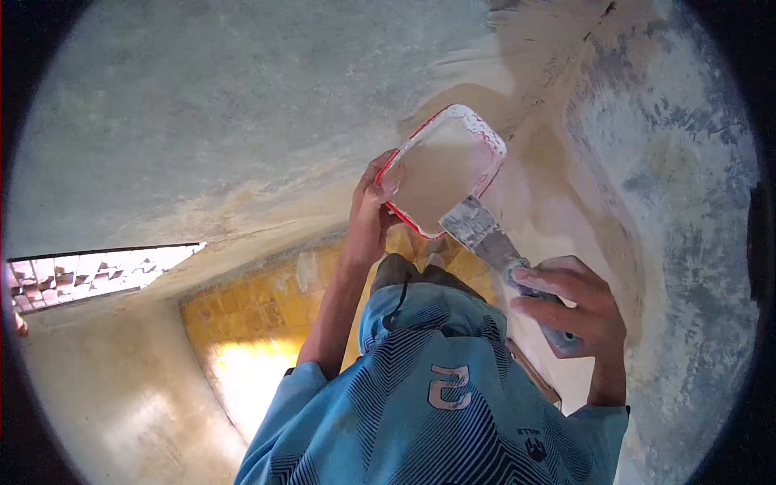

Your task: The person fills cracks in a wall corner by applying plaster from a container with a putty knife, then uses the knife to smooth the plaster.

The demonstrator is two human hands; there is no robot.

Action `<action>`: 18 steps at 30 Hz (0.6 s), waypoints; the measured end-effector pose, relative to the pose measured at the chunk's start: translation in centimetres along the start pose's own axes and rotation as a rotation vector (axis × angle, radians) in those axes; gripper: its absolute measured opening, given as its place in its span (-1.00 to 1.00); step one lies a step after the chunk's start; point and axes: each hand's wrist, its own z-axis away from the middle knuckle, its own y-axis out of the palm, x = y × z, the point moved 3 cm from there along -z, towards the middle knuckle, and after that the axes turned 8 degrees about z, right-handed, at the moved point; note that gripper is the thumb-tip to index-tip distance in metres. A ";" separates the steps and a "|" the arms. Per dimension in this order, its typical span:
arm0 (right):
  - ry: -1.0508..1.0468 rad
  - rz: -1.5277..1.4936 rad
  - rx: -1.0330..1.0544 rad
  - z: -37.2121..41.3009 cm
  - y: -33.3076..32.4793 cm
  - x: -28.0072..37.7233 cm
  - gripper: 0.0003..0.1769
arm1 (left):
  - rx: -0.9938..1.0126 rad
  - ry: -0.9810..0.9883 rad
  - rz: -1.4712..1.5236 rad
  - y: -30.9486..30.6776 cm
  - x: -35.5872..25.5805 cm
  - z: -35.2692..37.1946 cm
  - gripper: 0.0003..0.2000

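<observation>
1. The left hand point(370, 206) holds a red-rimmed rectangular plastic tray point(414, 142) by its near-left edge, fingers curled tight over the rim. The tray is raised in front of the grey plastered wall point(202, 121).
2. The tray holds a smooth layer of pale creamy filler point(440, 174), which is smeared over the rim too.
3. The right hand point(578, 303) has its fingers wrapped round the handle of a steel-bladed putty knife point(477, 226). The blade tip rests at the tray's near edge.
4. The tray looks light and stiff, though probably slick with wet filler, so it wants a firm grip on the edge. The blade likely flexes, so the handle is the place to hold.
5. A yellow tiled floor point(250, 307) lies below, to the left.
</observation>
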 end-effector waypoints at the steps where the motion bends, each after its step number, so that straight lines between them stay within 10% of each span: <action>1: 0.007 0.006 -0.006 0.6 -0.4 0.0 -0.51 | -0.016 -0.017 -0.014 0.2 -0.1 0.0 -0.29; 8: 0.022 -0.198 -0.175 1.9 -2.7 -3.1 -0.56 | -0.054 0.009 -0.049 0.5 -0.6 0.7 -0.22; 12: 0.440 -1.014 -0.807 4.2 1.0 -8.2 -0.51 | -0.067 0.051 -0.055 0.6 -0.2 0.9 -0.16; 18: 0.793 -1.427 -0.979 4.6 6.8 -11.0 -0.66 | -0.065 0.106 0.000 1.0 -0.1 1.4 -0.15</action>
